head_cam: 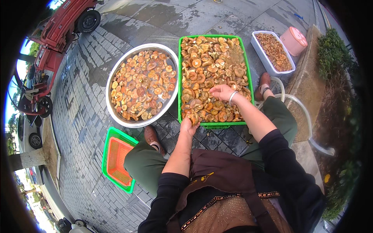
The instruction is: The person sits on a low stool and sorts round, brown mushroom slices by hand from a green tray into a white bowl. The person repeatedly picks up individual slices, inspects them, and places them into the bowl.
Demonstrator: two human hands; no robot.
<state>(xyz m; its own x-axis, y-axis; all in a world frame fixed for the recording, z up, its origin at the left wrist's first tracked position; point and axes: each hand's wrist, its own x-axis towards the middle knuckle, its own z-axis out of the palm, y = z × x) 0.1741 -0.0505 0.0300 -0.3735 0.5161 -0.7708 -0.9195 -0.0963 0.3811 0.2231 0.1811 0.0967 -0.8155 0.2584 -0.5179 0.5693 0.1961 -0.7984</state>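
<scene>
A green plastic crate [249, 84] in front of me is heaped with orange-brown mushrooms [201, 78], with murky water showing in its far right corner. My left hand [188, 127], at the crate's near left corner, holds one mushroom [192, 118] between thumb and fingers. Over the middle of the heap is my right hand [223, 92], a silver bangle on its wrist. Its fingers are bent close to the mushrooms; whether they grip one I cannot tell. Left of the crate stands a wide steel basin [110, 108] with more mushrooms in water.
A white tub [263, 59] of mushrooms and a pink plastic stool [293, 41] stand at the far right. A clear hose [306, 110] curls beside the stone kerb [306, 72]. Nested green and orange baskets [119, 157] sit by my left leg. A red cargo tricycle [55, 40] is parked left.
</scene>
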